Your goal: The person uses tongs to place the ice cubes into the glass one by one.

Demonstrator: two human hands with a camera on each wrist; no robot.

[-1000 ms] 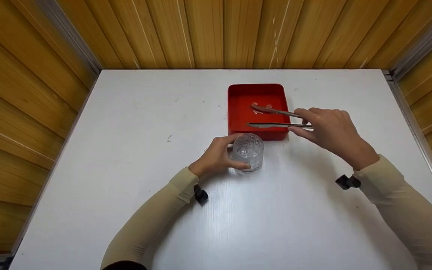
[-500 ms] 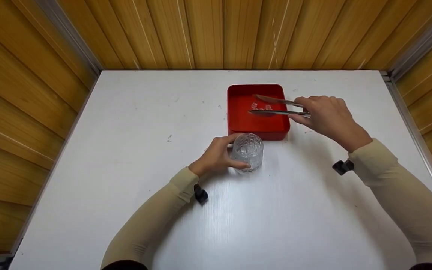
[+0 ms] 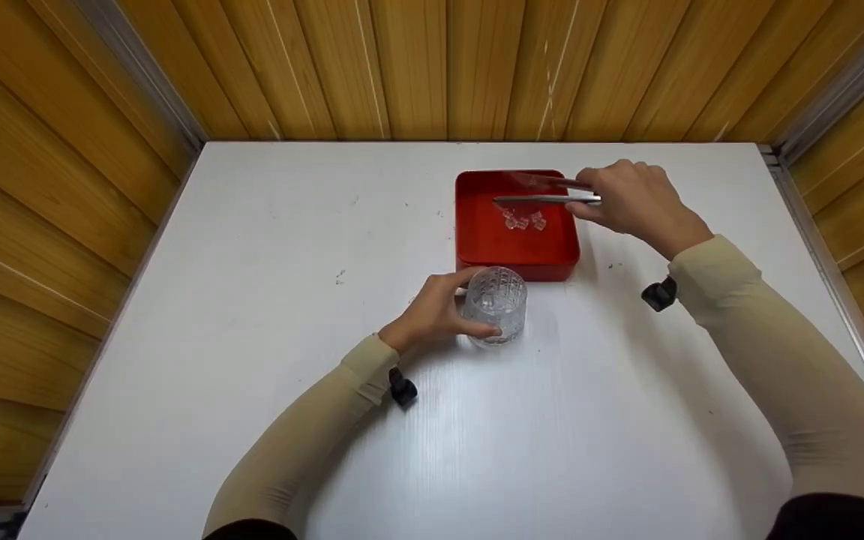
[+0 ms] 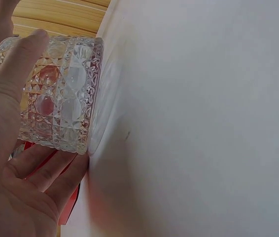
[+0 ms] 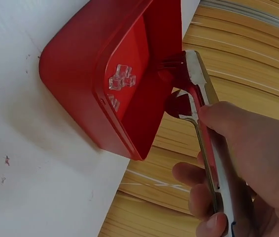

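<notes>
A clear cut-glass tumbler [image 3: 497,304] stands upright on the table, just in front of the red tray [image 3: 517,272]. My left hand [image 3: 436,313] holds it from the left, thumb on the near side and fingers around the far side. Metal tongs [image 5: 211,158] are gripped in my right hand [image 3: 634,206], above the right rear part of the tray. Their two arms stand apart with nothing between the tips; one tip is fork-shaped, the other spoon-like. Several clear ice-like cubes [image 5: 122,78] lie together on the tray floor.
The white table [image 3: 289,262] runs back to a wood-panelled wall [image 3: 417,71], with more panelling left and right. Small dark marks [image 3: 340,277] spot the tabletop. Black wrist cameras [image 3: 659,294] sit on both sleeves.
My right hand and the tongs have moved away from me, toward the tray's far side, and the cubes show more fully. My left hand and the tumbler have stayed still.
</notes>
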